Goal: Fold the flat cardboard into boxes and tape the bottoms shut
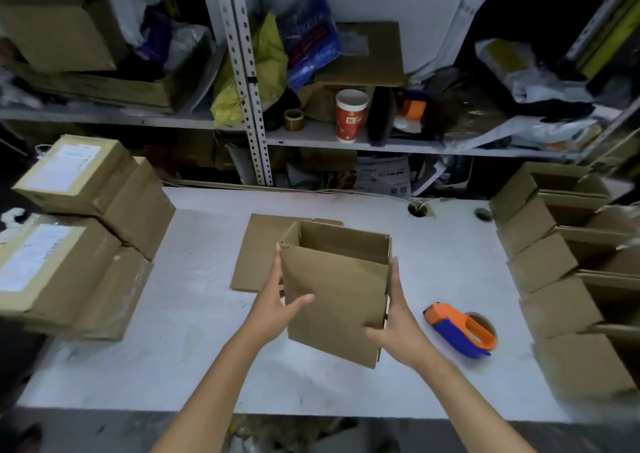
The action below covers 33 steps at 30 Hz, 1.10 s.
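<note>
A brown cardboard box [334, 290], opened into a square tube with its far end open, is held above the white table [194, 348]. My left hand [277, 305] grips its left side, thumb across the near panel. My right hand [398, 324] holds its right side and lower corner. A flat piece of cardboard [258, 255] lies on the table behind the box. The orange and blue tape dispenser [462, 331] rests on the table to the right of my right hand.
Sealed labelled boxes [76, 238] are stacked on the table's left. Several open folded boxes [568, 262] line the right side. Metal shelving [249, 106] behind the table holds bags, a red paper cup [350, 115] and a tape roll [294, 119].
</note>
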Each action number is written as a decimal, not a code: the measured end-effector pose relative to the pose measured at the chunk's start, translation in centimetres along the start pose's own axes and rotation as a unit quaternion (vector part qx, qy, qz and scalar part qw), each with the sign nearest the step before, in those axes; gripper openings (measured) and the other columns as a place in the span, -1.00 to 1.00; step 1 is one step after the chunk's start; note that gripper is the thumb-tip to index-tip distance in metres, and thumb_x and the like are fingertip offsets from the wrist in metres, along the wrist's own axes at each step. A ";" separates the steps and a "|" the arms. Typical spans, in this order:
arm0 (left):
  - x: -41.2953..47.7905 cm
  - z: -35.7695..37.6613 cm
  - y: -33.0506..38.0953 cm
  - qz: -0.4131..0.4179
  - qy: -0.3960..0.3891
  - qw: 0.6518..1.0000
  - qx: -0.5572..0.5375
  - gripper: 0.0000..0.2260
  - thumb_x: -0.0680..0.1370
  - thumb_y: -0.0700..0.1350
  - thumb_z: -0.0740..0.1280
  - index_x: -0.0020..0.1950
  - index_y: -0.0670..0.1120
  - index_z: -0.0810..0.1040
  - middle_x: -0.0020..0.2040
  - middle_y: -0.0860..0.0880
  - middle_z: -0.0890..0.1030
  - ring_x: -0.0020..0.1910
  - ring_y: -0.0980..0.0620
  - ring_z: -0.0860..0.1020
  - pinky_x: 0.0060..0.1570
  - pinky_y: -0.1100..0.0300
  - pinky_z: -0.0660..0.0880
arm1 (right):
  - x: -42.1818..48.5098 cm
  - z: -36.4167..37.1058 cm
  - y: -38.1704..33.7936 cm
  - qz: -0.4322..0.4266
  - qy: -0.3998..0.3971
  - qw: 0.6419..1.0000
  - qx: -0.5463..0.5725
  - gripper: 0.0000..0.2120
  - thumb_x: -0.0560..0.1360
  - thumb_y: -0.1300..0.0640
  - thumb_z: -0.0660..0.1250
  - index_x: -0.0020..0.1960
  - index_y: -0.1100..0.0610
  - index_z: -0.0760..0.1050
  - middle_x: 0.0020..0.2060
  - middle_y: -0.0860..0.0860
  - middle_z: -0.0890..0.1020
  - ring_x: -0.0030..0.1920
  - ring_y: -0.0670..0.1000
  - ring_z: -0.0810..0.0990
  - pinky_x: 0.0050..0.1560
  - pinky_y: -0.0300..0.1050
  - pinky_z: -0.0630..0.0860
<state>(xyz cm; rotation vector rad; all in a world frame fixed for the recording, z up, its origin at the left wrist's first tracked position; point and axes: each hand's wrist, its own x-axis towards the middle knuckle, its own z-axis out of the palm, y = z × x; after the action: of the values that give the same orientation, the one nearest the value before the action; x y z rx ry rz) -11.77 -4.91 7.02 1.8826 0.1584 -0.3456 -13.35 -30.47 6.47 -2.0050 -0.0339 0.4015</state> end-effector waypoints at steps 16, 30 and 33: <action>-5.2 11.5 0.5 -0.083 0.071 0.993 -0.038 -0.47 0.62 -0.07 0.34 0.46 0.39 0.26 0.48 0.09 0.40 0.44 -0.03 0.43 0.40 0.01 0.39 | -2.9 -7.6 7.1 -0.027 -0.022 0.999 -0.037 -0.11 0.48 0.35 0.45 0.53 -0.31 0.12 0.49 -0.45 0.09 0.42 -0.32 0.21 0.30 -0.43 0.33; -6.2 14.2 -0.1 -0.093 0.093 0.988 -0.077 -0.44 0.66 0.03 0.26 0.61 0.22 0.10 0.38 0.23 0.37 0.34 0.14 0.40 0.03 0.53 0.41 | -4.8 -6.5 7.4 0.056 0.030 0.996 0.067 -0.33 0.58 -0.19 0.29 0.59 -0.23 0.06 0.57 -0.17 0.20 0.55 -0.01 0.21 0.44 0.00 0.32; -6.0 13.9 -0.5 -0.119 0.086 0.985 -0.086 -0.30 0.62 0.04 0.32 0.63 0.22 -0.04 0.50 0.16 0.31 0.42 0.01 0.41 0.30 0.16 0.41 | -4.8 -6.3 7.6 0.078 0.033 0.993 0.082 -0.24 0.58 -0.18 0.30 0.63 -0.20 -0.07 0.61 -0.10 0.12 0.59 0.03 0.13 0.48 0.01 0.25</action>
<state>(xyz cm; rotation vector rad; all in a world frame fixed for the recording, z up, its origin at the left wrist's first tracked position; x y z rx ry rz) -19.86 -17.44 4.28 1.7239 0.5187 -0.3195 -17.19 -40.42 3.59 -1.8619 0.1923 0.4235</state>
